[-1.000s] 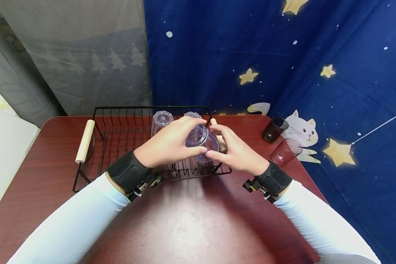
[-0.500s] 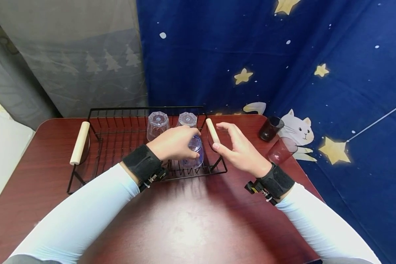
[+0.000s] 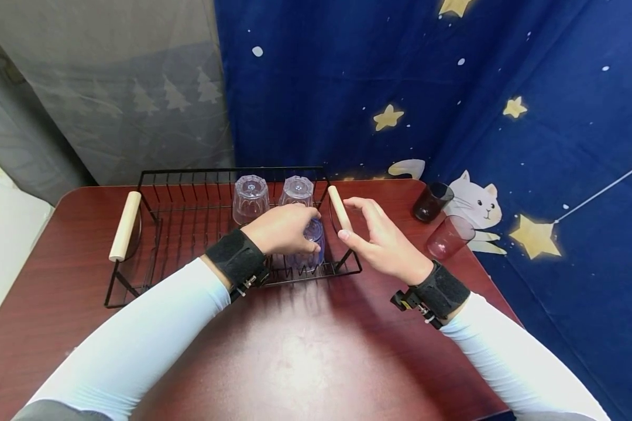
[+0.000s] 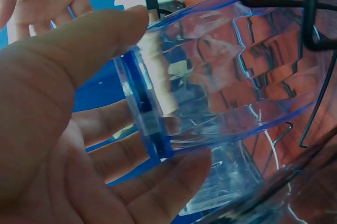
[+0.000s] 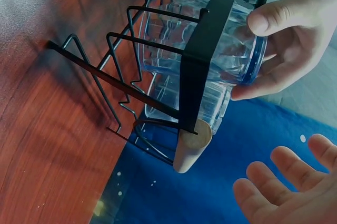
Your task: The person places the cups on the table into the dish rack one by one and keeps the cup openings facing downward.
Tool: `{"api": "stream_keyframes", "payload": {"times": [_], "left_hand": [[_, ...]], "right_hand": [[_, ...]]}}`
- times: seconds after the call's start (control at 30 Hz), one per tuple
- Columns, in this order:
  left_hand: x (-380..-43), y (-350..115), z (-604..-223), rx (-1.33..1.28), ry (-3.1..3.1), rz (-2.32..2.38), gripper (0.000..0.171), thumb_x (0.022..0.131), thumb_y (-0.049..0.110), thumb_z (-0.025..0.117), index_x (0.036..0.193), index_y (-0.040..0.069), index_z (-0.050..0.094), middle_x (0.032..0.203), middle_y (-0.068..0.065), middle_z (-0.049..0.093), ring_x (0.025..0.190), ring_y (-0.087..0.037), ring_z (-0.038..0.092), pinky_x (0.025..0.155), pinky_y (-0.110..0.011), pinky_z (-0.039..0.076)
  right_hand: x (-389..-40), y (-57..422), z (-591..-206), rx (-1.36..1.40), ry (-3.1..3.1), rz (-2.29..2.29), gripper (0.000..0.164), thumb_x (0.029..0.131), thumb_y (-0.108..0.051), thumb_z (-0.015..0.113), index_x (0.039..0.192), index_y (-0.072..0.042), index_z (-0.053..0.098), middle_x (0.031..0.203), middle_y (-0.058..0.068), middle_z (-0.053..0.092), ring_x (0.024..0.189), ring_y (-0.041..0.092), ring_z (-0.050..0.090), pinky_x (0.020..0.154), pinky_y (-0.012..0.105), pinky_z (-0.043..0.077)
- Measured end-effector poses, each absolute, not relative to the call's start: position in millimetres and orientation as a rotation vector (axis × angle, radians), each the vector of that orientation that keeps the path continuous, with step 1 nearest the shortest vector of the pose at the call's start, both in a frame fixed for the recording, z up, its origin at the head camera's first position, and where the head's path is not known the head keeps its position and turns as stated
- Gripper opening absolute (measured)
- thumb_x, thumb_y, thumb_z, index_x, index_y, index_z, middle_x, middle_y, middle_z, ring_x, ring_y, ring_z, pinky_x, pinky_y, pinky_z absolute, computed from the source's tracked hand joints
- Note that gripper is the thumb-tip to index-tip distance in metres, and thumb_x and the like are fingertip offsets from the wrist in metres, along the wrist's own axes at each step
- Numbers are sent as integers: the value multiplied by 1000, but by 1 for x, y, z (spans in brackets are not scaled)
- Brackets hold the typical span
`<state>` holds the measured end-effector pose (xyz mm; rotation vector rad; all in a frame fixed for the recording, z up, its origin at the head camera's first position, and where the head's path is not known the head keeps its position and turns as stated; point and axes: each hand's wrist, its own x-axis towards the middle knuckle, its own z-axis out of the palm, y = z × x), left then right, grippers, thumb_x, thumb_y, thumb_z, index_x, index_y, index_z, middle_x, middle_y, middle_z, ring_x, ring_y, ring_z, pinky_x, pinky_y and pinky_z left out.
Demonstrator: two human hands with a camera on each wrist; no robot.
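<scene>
A blue-tinted clear drinking glass (image 4: 226, 71) stands upside down inside the black wire dish rack (image 3: 184, 209). My left hand (image 3: 284, 228) grips it near its upturned base, thumb on one side and fingers on the other. My right hand (image 3: 387, 245) is held beside the rack's right wooden handle (image 3: 339, 207), fingers spread and loosely bent, with nothing in it. Behind the left hand, two clear faceted glasses sit upside down in the rack, one on the left (image 3: 250, 200) and one on the right (image 3: 297, 190). My left hand covers part of the rack's front.
At the right of the reddish-brown table (image 3: 295, 362) stand a dark glass (image 3: 432, 202) and a red glass (image 3: 450, 237), both upright. The rack's left wooden handle (image 3: 125, 227) rises at its other end. Blue and grey curtains hang behind the table.
The blue-tinted glass, held tilted between both hands, has gone down into the rack upside down. My right hand has let go and moved right; the left hand stays on the glass.
</scene>
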<state>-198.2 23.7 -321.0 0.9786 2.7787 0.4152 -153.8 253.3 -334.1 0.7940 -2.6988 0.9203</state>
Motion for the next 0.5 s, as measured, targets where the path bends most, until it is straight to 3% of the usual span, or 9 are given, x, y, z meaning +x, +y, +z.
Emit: {"api": "stream_keyframes", "payload": {"times": [0.5], "left_hand": [[-197, 23, -322, 947, 2787, 468, 75, 88, 52, 71, 148, 13, 48, 144, -10, 56, 132, -23, 53, 106, -44, 46]], "right_hand": [[-156, 256, -334, 757, -2718, 890, 59, 99, -37, 61, 145, -7, 40, 142, 14, 46, 135, 25, 43, 111, 48, 36]]}}
